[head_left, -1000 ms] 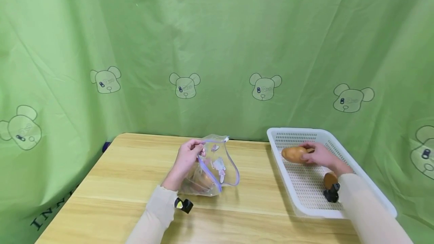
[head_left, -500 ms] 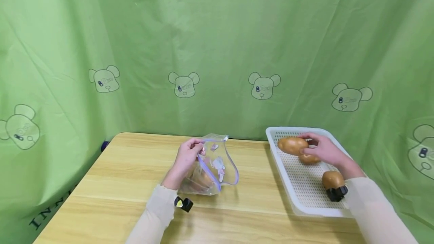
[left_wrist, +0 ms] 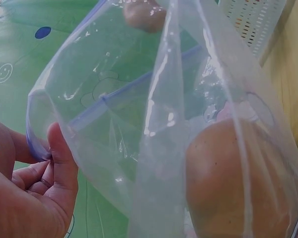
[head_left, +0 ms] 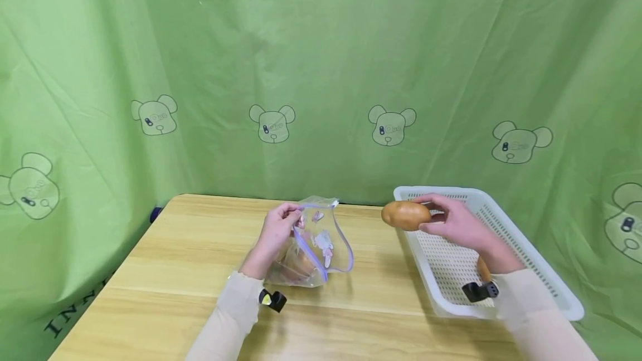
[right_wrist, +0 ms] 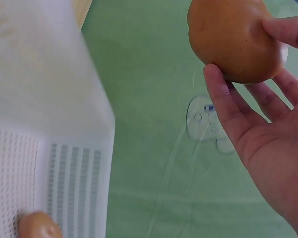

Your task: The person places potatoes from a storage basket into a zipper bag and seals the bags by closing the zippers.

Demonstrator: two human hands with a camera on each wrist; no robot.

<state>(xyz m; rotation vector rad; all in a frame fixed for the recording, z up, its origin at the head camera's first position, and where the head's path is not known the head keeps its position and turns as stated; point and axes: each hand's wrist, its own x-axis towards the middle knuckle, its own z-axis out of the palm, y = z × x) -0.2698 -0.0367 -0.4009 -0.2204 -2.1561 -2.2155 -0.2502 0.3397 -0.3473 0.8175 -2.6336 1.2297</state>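
My left hand (head_left: pixel 277 230) pinches the purple zip edge of a clear zip-lock bag (head_left: pixel 343 255), whose mouth gapes toward the right. Inside the bag, seen through the plastic in the left wrist view, lies a brown potato (left_wrist: pixel 223 173). My right hand (head_left: pixel 458 226) holds another smooth brown potato (head_left: pixel 405 216) by its right end, with thumb and fingertips around it. It is held up over the left rim of a white plastic basket (head_left: pixel 426 286). One more potato (right_wrist: pixel 39 226) sits in the basket; my right forearm covers part of the basket floor in the head view.
Both the bag and the basket stand on a light wooden table (head_left: pixel 190 272). Bare tabletop lies between them. A green curtain (head_left: pixel 321 71) with bear faces hangs behind the table. Small black cameras sit at both wrists.
My right hand has lifted the potato from the basket and carried it left, over the basket's left rim. The left hand and bag have stayed put.
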